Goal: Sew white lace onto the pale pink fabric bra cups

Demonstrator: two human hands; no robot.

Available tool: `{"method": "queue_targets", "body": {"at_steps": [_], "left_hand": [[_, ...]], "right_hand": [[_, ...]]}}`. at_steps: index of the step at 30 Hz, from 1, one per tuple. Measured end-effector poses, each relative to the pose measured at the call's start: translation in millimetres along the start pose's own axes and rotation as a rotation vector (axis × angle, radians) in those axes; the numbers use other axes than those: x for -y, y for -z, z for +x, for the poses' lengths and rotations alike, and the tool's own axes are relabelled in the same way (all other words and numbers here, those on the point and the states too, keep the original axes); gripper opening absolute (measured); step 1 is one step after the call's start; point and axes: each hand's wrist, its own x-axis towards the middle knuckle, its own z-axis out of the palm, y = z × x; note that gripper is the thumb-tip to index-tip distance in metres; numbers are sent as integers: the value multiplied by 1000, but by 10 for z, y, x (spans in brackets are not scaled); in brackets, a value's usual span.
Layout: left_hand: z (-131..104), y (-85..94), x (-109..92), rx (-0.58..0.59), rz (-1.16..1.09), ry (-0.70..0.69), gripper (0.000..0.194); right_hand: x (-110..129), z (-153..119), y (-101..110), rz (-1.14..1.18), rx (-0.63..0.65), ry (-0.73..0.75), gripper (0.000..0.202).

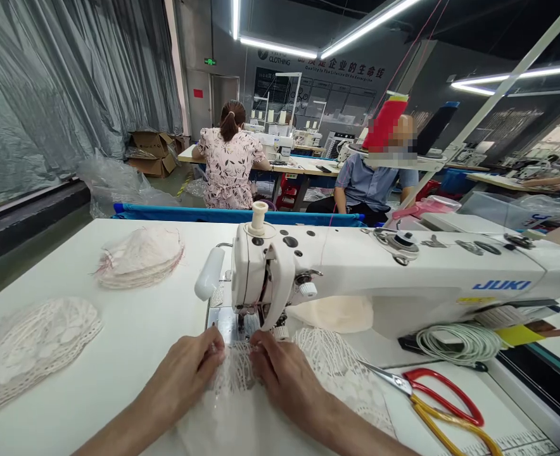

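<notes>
A white JUKI sewing machine stands across the table, its presser foot just beyond my fingers. Sheer white lace fabric lies in front of the needle plate. My left hand pinches the fabric's left edge, fingers closed. On the right side of the same piece, my right hand is closed on the fabric near the presser foot. More white lace lies under the machine arm, to the right of my right hand.
Stacked lace pieces and a larger lace pile lie on the left. Scissors with red and yellow handles and a coiled cord are at the right. Two people sit beyond the blue cloth trough.
</notes>
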Motion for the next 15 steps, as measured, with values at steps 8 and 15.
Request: {"method": "queue_targets", "body": {"at_steps": [8, 15], "left_hand": [[-25, 59, 37, 14, 119, 30, 14], [-115, -59, 64, -54, 347, -18, 12]], "right_hand": [[-15, 28, -46, -208, 17, -65, 12], [42, 103, -26, -282, 41, -160, 7]]}}
